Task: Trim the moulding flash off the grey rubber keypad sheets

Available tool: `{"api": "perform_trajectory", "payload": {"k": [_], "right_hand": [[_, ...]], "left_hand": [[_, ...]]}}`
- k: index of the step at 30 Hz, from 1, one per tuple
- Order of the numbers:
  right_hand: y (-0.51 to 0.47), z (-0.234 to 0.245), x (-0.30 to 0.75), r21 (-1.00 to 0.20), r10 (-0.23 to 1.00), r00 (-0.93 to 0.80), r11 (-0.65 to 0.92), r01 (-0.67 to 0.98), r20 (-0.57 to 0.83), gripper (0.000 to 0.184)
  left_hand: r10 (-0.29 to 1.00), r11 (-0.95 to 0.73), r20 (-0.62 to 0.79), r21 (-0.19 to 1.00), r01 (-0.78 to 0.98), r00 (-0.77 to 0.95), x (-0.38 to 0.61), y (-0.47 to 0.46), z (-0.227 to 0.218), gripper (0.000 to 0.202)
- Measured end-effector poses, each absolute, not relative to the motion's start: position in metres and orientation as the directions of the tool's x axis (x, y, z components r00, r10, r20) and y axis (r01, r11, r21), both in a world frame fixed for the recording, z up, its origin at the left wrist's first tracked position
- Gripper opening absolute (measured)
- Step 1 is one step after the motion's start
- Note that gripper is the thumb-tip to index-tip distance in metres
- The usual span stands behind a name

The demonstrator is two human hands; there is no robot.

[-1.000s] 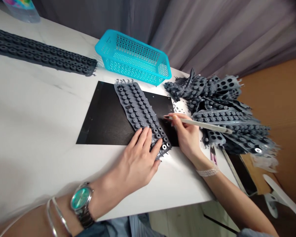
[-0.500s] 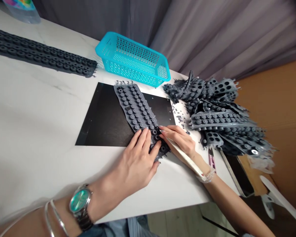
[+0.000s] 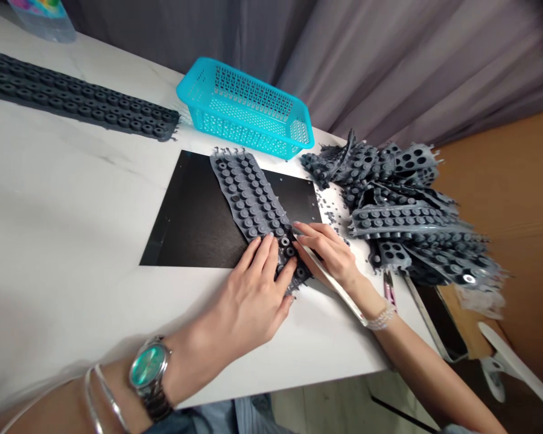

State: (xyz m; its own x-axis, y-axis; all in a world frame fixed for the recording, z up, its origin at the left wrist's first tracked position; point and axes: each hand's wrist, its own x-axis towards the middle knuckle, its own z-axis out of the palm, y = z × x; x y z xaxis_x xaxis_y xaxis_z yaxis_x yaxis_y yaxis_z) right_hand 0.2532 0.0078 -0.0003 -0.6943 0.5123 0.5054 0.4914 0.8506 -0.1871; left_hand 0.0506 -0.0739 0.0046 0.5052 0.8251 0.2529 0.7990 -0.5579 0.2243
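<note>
A grey rubber strip [image 3: 248, 196] studded with small round buttons lies slantwise on a black mat [image 3: 190, 217]. My left hand [image 3: 251, 298] lies flat on the strip's near end, fingers stretched out and pressing it down. My right hand [image 3: 330, 253] is closed around a thin pale stick [image 3: 335, 283]. The stick's tip touches the strip's near right edge, beside my left fingertips, and its tail runs back along my wrist.
A turquoise perforated basket [image 3: 247, 108] stands behind the mat. A heap of grey rubber strips [image 3: 407, 211] fills the table's right end, with loose grey bits [image 3: 328, 211] beside it. A long dark strip [image 3: 72, 99] lies at far left. A pink-handled tool [image 3: 389, 292] lies near the right edge.
My right hand swung the stick round from pointing right over the heap and came in to the strip's near right edge. My left hand stayed pressed on the strip.
</note>
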Motion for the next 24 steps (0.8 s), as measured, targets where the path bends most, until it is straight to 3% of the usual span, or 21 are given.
{"api": "perform_trajectory", "payload": {"k": [11, 24], "right_hand": [[0.004, 0.023, 0.246, -0.033, 0.489, -0.831, 0.866, 0.499, 0.264, 0.015], [0.003, 0.012, 0.255, -0.093, 0.510, -0.793, 0.855, 0.510, 0.333, 0.019]], "left_hand": [[0.821, -0.561, 0.259, 0.209, 0.801, 0.508, 0.051, -0.074, 0.005, 0.054], [0.823, -0.560, 0.250, 0.216, 0.800, 0.510, 0.051, -0.073, 0.005, 0.054]]}}
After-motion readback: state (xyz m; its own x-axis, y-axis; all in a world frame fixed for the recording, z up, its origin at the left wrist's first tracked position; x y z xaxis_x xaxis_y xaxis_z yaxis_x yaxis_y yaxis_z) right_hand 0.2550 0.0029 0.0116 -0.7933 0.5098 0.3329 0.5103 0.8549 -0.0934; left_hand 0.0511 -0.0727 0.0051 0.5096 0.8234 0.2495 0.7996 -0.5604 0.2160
